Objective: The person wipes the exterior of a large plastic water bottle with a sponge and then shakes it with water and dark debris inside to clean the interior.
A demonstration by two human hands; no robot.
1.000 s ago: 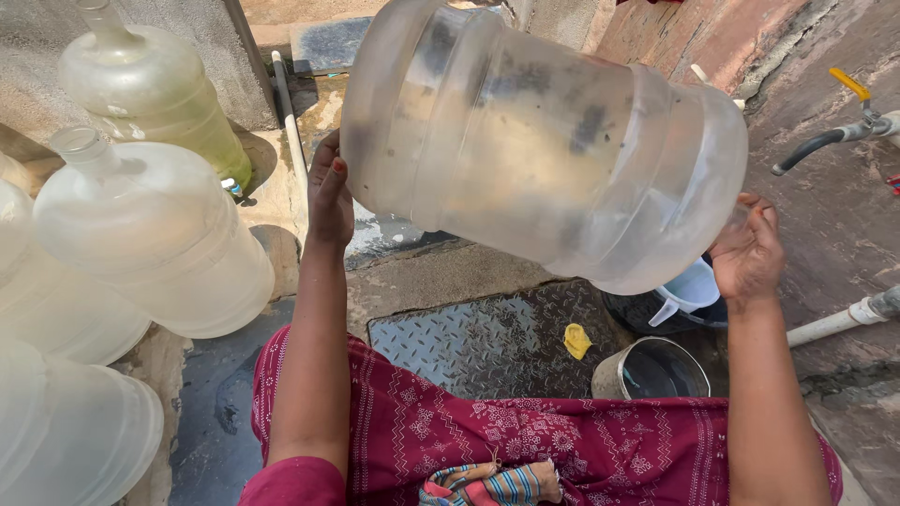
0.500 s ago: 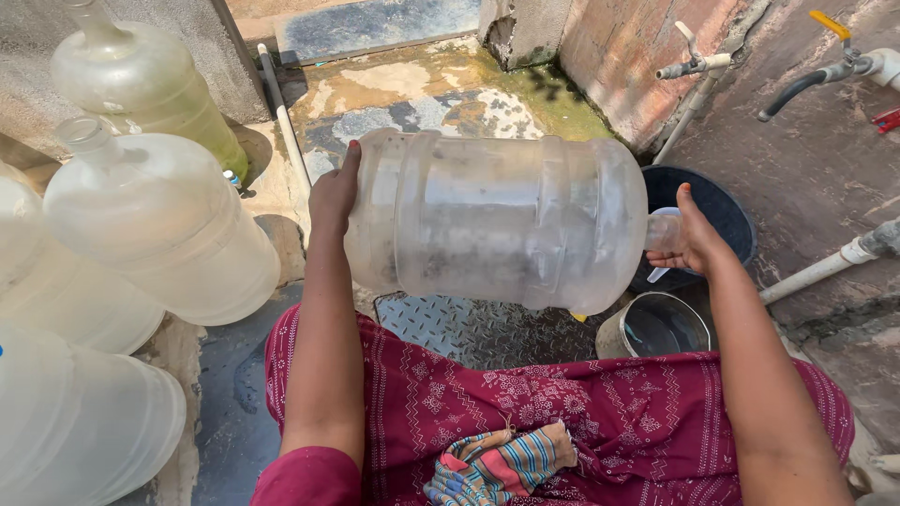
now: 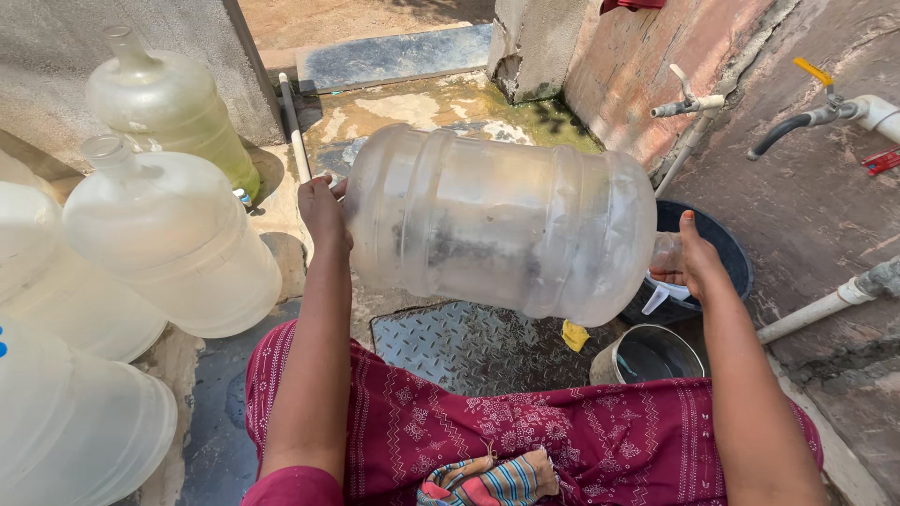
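Note:
I hold a large clear plastic water jug [image 3: 497,220] sideways in front of me, above a metal tread plate [image 3: 469,342]. My left hand [image 3: 322,208] presses flat against its base on the left. Around its neck on the right, my right hand [image 3: 689,262] is closed, over a dark round tub [image 3: 727,253]. The jug looks empty, with grey smears on its wall. My lap is covered by dark red patterned cloth [image 3: 525,440].
Several big clear jugs [image 3: 169,244] stand at the left, one with yellowish liquid [image 3: 169,108]. A small steel pot [image 3: 647,354] sits by my right knee. Taps [image 3: 689,101] and pipes [image 3: 816,309] run along the right wall. A yellow scrap [image 3: 574,334] lies on the plate.
The jug has come down from a raised tilt to a level sideways position, with its neck over the dark tub. My hands stayed on its base and neck.

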